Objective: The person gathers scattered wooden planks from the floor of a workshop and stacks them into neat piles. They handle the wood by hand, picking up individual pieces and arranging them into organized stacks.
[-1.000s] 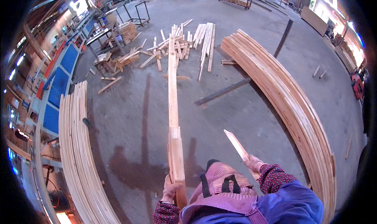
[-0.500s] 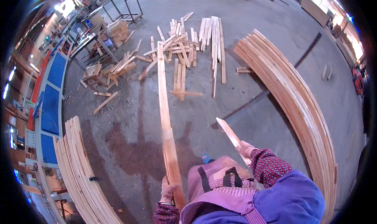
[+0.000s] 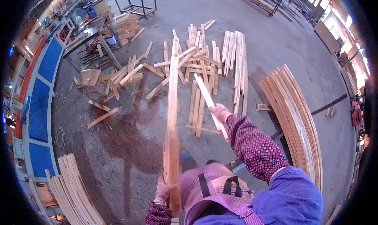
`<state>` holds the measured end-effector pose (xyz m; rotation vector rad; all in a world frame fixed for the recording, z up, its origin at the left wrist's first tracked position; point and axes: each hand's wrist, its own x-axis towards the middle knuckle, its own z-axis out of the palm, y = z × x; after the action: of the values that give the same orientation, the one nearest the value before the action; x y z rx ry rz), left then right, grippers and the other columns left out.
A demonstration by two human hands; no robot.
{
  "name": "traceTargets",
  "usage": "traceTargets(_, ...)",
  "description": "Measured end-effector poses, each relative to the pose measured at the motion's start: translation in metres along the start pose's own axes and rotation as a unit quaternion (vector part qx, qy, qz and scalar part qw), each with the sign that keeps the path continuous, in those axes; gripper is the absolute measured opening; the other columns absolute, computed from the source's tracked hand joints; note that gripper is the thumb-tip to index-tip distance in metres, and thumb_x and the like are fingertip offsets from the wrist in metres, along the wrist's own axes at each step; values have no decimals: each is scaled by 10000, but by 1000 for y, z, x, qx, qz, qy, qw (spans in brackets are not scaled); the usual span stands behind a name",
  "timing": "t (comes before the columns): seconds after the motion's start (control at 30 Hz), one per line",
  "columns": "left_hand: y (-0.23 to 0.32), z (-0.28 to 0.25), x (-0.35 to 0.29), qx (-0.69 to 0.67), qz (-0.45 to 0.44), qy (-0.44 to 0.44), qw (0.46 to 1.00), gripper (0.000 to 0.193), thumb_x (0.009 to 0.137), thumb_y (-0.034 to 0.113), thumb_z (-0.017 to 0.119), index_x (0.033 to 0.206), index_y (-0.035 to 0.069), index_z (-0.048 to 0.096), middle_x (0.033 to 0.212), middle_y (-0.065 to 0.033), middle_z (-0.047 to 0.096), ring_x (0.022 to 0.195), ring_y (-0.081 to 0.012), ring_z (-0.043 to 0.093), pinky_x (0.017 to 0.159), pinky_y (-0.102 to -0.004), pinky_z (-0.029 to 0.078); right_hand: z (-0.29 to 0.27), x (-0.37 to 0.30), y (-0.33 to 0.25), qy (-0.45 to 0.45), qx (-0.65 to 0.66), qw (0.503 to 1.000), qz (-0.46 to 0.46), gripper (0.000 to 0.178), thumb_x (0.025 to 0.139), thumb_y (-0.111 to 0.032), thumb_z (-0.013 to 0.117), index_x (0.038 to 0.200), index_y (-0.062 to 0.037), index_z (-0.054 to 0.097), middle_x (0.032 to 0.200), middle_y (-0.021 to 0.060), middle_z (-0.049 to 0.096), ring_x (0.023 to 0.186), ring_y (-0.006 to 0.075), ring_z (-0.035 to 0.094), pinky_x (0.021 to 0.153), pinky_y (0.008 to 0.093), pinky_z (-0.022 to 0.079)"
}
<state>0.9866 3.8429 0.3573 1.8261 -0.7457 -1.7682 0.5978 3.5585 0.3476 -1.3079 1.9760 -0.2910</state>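
Note:
My left hand [image 3: 164,190], in a pale glove, grips the near end of several long wooden boards [image 3: 172,138] held together. They point away from me, and their far end overlaps the scattered pile in view. In my right hand [image 3: 220,113], also gloved, is a short wooden board [image 3: 205,93], gripped near its middle and slanting up to the left. Beyond it lies a loose heap of short wood pieces [image 3: 193,63] on the concrete floor. A few parallel strips [image 3: 196,106] lie just left of the right hand's board.
Long boards [image 3: 295,118] are stacked on the right; another stack [image 3: 76,189] stands at lower left. A blue-panelled machine [image 3: 39,110] runs along the left. A worktable [image 3: 84,39] and offcuts [image 3: 126,73] stand farther off. A metal frame cart [image 3: 138,8] is at the back.
My right hand has swung forward and left with the short board, toward the heap. The left hand keeps its grip on the long boards. My view has moved forward.

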Motion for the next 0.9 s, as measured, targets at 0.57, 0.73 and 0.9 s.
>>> traceTargets(0.57, 281, 50, 269, 318, 88, 96, 939, 1078, 451, 346, 882, 1367, 24, 412, 1195, -228, 579, 1138, -387, 556, 1019, -429, 438, 41, 347, -218, -272, 587, 763, 7, 707, 833, -741, 502, 1147, -114, 595, 957, 62, 674, 827, 238, 681, 719, 418, 589)
traceTargets(0.73, 321, 76, 361, 290, 163, 146, 932, 1100, 461, 375, 892, 1390, 35, 410, 1257, -246, 539, 1187, -385, 519, 1043, -427, 423, 11, 480, -214, -172, 532, 827, -64, 814, 875, -741, 434, 1359, -89, 484, 1262, 90, 574, 1120, 263, 553, 1025, 427, 430)
traceTargets(0.9, 350, 95, 468, 384, 116, 170, 900, 1086, 535, 483, 828, 1414, 17, 391, 1325, -215, 505, 1253, -381, 469, 1040, -486, 387, -21, 554, -247, -218, 495, 837, -88, 970, 816, -851, 317, 1356, -58, 468, 1232, 99, 587, 1117, 268, 564, 1040, 435, 417)
